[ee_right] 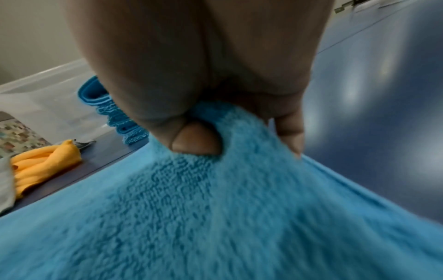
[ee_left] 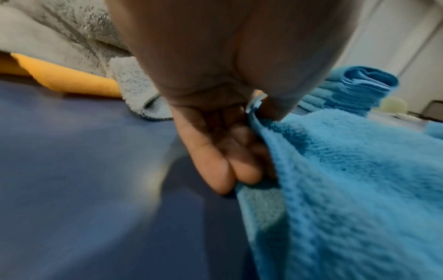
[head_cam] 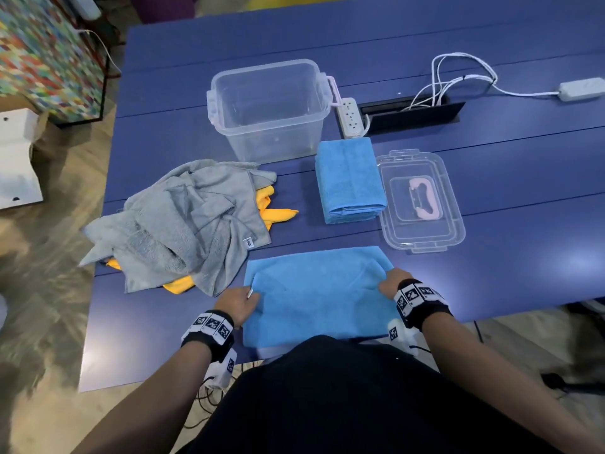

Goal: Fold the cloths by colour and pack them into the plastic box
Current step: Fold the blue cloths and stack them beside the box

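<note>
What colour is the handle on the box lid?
Pale pink; the handle on the clear lid shows best in the head view.

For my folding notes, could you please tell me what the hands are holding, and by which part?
Both hold the blue cloth being folded: the left hand pinches its left edge, the right hand its right edge.

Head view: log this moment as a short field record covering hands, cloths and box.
left hand: pinches left edge of the blue cloth
right hand: grips its right edge
folded blue stack: on table, between plastic box and lid
plastic box: open, nothing inside
unfolded: grey cloths over yellow cloths
</note>
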The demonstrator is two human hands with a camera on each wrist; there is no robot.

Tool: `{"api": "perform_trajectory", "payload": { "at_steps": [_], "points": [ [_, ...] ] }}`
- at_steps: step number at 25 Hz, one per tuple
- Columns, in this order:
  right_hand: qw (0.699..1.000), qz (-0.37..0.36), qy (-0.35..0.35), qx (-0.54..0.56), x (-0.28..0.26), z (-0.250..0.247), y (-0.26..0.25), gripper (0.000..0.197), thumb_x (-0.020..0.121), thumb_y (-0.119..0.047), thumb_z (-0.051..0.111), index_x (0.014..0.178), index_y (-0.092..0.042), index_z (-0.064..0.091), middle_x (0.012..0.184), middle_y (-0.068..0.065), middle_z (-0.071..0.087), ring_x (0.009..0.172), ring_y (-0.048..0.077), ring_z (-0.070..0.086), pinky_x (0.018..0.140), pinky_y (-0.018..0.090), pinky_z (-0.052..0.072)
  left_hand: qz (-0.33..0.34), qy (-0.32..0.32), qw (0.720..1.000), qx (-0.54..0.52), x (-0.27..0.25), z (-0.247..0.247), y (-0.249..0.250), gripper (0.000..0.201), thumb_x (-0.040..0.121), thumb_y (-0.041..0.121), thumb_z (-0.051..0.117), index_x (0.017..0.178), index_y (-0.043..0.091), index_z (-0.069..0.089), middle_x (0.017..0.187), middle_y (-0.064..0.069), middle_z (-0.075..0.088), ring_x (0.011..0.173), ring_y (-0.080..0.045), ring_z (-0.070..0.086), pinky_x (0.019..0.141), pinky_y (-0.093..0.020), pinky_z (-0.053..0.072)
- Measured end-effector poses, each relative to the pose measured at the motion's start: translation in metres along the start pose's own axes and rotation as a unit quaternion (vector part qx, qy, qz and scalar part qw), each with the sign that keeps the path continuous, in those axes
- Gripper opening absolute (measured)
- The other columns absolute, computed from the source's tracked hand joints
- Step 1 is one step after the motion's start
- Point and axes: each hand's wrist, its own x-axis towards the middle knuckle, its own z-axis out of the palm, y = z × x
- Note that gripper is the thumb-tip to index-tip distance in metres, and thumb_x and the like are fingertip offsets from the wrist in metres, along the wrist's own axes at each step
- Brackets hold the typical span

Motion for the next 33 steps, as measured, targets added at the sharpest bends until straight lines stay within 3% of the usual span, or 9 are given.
{"api": "perform_trajectory", "payload": {
  "at_steps": [4,8,10,14,20,23,26,30,33],
  "points": [
    [0.991,-0.034,-0.02,0.127,0.006,-0.011,-0.006,0.026,0.069,-0.035,0.061,0.086,-0.017,0.057,0.086,0.004,0.056,0.074,0.02,0.051,0.057,0.026,0.037,-0.034,0.041,0.997,-0.061,0.0,-0.01,0.014,0.017,0.094,0.036,0.052,0.097,0.02,0.058,0.098,-0.003,0.064,0.094,-0.026,0.06,0.076,-0.029,0.042],
    [0.92,-0.09,0.14,0.355,0.015,-0.01,-0.001,0.016,0.082,-0.023,0.071,0.075,-0.017,0.059,0.071,0.005,0.055,0.067,0.02,0.048,0.056,0.025,0.037,-0.037,0.11,0.97,-0.213,0.012,-0.008,0.035,0.014,0.091,0.022,0.057,0.08,0.015,0.054,0.081,0.003,0.058,0.081,-0.021,0.053,0.069,-0.026,0.032],
    [0.929,-0.108,0.145,0.324,0.013,-0.008,0.0,0.015,0.082,-0.021,0.072,0.075,-0.018,0.059,0.07,0.003,0.053,0.069,0.02,0.047,0.058,0.023,0.036,-0.067,0.13,0.971,-0.192,0.016,-0.008,0.033,0.016,0.095,0.024,0.052,0.085,0.012,0.055,0.083,-0.005,0.06,0.085,-0.027,0.056,0.07,-0.029,0.034],
    [0.971,-0.215,-0.048,0.09,-0.005,0.002,-0.018,0.018,0.076,-0.028,0.074,0.065,-0.027,0.06,0.072,-0.004,0.057,0.068,0.014,0.05,0.06,0.023,0.04,-0.138,0.176,0.963,-0.153,0.011,-0.004,0.013,0.028,0.098,0.027,0.046,0.105,0.002,0.056,0.099,-0.025,0.065,0.098,-0.041,0.059,0.08,-0.037,0.043],
    [0.939,-0.104,0.188,0.269,0.014,-0.006,-0.019,0.034,0.085,-0.024,0.065,0.061,-0.018,0.041,0.058,-0.002,0.041,0.061,0.02,0.041,0.053,0.028,0.033,-0.161,0.191,0.953,-0.171,0.019,-0.01,-0.001,0.028,0.098,0.028,0.046,0.103,0.002,0.056,0.1,-0.025,0.063,0.098,-0.042,0.059,0.078,-0.038,0.043],
    [0.94,-0.128,0.134,0.285,0.023,-0.011,-0.01,0.018,0.08,-0.02,0.07,0.078,-0.015,0.053,0.069,-0.002,0.053,0.067,0.018,0.053,0.061,0.027,0.043,-0.173,0.181,0.953,-0.171,0.018,-0.01,-0.007,0.025,0.097,0.029,0.048,0.096,0.005,0.055,0.093,-0.02,0.063,0.092,-0.038,0.06,0.073,-0.034,0.042],
    [0.949,-0.154,0.085,0.262,0.023,-0.007,-0.015,0.041,0.075,-0.021,0.077,0.109,-0.028,0.055,0.091,-0.004,0.062,0.082,0.017,0.062,0.071,0.026,0.049,-0.177,0.177,0.942,-0.224,0.015,-0.012,-0.006,0.02,0.093,0.03,0.053,0.092,0.01,0.057,0.082,-0.01,0.061,0.083,-0.031,0.059,0.067,-0.03,0.04],
    [0.968,-0.159,0.055,0.188,0.019,-0.009,-0.027,0.024,0.072,-0.009,0.076,0.084,-0.024,0.06,0.078,-0.005,0.06,0.064,0.011,0.054,0.054,0.017,0.041,-0.184,0.208,0.931,-0.237,0.014,-0.012,-0.01,0.03,0.08,0.046,0.063,0.073,0.018,0.054,0.1,-0.012,0.055,0.103,-0.032,0.053,0.089,-0.037,0.046],
    [0.956,-0.179,0.016,0.231,0.019,-0.009,-0.03,0.033,0.07,0.002,0.071,0.071,-0.02,0.046,0.067,-0.004,0.048,0.058,0.015,0.041,0.051,0.022,0.034,-0.141,0.212,0.942,-0.217,0.014,-0.013,-0.009,0.023,0.077,0.025,0.073,0.073,0.016,0.053,0.104,-0.011,0.046,0.093,-0.026,0.048,0.094,-0.033,0.043]
  ]
}}
